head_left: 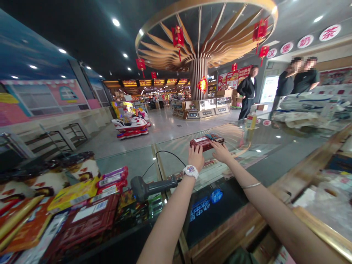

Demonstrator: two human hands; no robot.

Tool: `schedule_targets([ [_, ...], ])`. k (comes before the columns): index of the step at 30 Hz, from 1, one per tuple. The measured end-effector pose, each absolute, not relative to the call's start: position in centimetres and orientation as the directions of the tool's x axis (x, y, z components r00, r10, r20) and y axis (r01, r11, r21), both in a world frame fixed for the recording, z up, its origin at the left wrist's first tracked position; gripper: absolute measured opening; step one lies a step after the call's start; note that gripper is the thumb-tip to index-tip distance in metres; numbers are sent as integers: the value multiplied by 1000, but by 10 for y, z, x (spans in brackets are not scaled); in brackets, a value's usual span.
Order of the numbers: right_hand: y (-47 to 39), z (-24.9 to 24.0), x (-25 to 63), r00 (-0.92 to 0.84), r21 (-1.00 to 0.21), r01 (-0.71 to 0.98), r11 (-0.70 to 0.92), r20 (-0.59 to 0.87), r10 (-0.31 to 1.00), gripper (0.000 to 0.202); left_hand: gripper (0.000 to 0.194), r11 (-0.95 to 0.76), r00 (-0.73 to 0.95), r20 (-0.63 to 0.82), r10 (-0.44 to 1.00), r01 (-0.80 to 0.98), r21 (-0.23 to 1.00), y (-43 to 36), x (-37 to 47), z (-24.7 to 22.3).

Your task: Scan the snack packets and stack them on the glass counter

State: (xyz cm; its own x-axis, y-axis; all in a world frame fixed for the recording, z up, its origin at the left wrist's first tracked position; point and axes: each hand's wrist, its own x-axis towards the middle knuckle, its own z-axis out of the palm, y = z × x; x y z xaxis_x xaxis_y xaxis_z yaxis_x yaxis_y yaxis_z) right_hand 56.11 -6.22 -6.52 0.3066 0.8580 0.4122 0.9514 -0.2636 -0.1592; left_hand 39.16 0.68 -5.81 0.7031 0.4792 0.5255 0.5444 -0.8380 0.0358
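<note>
A dark red-brown snack packet [202, 142] with a white label lies on the glass counter in front of me. Against its right side lies a smaller dark packet with blue [216, 137]. My left hand [196, 157], with a white watch on the wrist, has its fingers spread over the near edge of the brown packet. My right hand [220, 151] stretches its fingers to the near side of the blue packet, close to where the two meet. Neither hand is wrapped round a packet. The undersides of the fingers are hidden.
A black barcode scanner [152, 186] with a cable lies left of my forearms. Several snack packs, including a yellow one [74, 193], and cups [82, 165] fill the left side. A bottle [251, 120] and bags [305, 101] stand at right. Several people are beyond the counter.
</note>
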Motion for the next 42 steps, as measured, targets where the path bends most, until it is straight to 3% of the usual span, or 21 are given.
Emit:
schedule_targets([
  [7, -63, -67, 556, 328, -124, 945, -303, 352, 877, 80, 60, -819, 732, 447, 514, 574, 1, 2, 388, -55],
  [16, -78, -50, 530, 276, -108, 961, -256, 475, 836, 73, 56, -823, 717, 510, 476, 567, -28, -28, 366, -26],
  [25, -90, -21, 458, 19, -159, 979, 124, 686, 727, 47, 46, -811, 714, 569, 408, 569, -132, -53, 269, 6],
  [33, -95, -5, 347, -146, -181, 909, 376, 706, 693, 44, 38, -759, 633, 643, 431, 640, -120, -65, 147, 24],
  [42, -81, 19, 248, -307, -195, 809, 554, 664, 682, 45, 28, -777, 609, 655, 447, 627, -54, -40, 30, 32],
])
